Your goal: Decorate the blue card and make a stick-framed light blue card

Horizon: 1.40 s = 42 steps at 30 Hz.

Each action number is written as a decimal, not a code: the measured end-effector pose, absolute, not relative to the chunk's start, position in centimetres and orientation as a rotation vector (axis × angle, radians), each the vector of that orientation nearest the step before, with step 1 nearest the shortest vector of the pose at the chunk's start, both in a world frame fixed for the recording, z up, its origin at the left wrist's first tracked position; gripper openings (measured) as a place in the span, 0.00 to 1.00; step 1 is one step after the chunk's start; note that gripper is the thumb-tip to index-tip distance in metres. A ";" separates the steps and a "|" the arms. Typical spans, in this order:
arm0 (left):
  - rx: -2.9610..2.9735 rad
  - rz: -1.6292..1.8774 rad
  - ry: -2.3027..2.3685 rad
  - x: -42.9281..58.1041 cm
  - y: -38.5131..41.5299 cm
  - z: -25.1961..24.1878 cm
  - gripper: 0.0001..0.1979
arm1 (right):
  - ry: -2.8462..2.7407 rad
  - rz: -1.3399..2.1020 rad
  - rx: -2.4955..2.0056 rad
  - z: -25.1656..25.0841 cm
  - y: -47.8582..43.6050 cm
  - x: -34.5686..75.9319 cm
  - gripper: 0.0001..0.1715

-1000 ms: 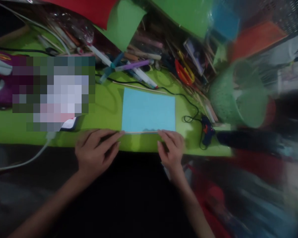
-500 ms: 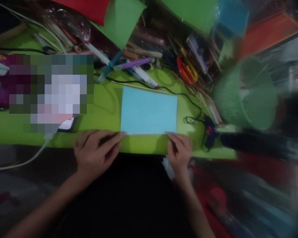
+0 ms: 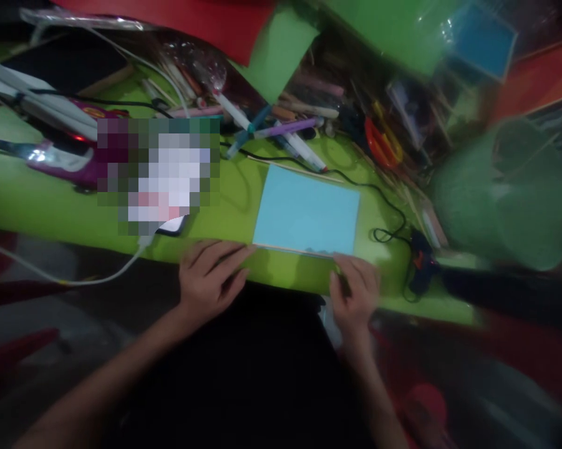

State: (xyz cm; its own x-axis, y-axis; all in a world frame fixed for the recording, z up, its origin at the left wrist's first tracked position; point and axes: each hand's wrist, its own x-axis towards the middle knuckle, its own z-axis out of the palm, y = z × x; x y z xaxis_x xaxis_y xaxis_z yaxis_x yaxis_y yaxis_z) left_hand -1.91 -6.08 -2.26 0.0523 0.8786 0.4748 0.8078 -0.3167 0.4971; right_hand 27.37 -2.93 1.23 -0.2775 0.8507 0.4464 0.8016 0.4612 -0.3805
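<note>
A light blue sheet of paper (image 3: 307,209) lies flat on the green tabletop. Along its near edge runs a thin wooden stick (image 3: 292,251). My left hand (image 3: 214,274) presses its fingertips on the stick's left end, by the paper's near left corner. At the other end, the fingertips of my right hand (image 3: 355,284) pin the stick near the right corner. Both hands have their fingers bent down and close together at the tips. Exactly how the thumbs meet the stick cannot be made out.
A glue gun (image 3: 421,265) with a black cord lies right of the paper, near a green bucket (image 3: 500,193). Markers (image 3: 304,153), orange-handled scissors (image 3: 381,143) and sticks crowd the back. Leftward are a partly blurred-out phone (image 3: 173,224) with a white cable and a purple device (image 3: 65,165).
The view has turned, so everything sits further right and slightly tilted. My hands stay at the two ends of the stick along the paper's near edge.
</note>
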 end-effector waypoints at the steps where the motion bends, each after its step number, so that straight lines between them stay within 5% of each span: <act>1: 2.197 1.098 1.791 -1.9 -6.1 -2.2 0.19 | -2.138 0.129 -1.349 1.4 -2.9 26.8 0.28; 22: 2.298 1.033 1.910 -1.4 -5.8 -2.3 0.19 | -2.260 0.183 -1.249 0.8 -2.2 24.4 0.26; 35: 2.277 1.051 1.865 -1.9 -5.9 -2.8 0.35 | -1.922 0.019 -1.548 0.8 -3.6 29.3 0.20; 42: 2.300 1.062 1.881 -1.7 -5.7 -2.7 0.33 | -1.939 0.027 -1.571 0.5 -3.7 29.6 0.20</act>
State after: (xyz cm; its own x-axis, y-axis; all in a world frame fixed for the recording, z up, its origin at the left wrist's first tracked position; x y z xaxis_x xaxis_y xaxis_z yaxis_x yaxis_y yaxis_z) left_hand -1.74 -5.66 -2.68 0.0627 0.8644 0.4990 0.8738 -0.2891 0.3911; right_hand 29.59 -3.68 0.46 -0.0862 0.8862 0.4551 0.8732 0.2872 -0.3938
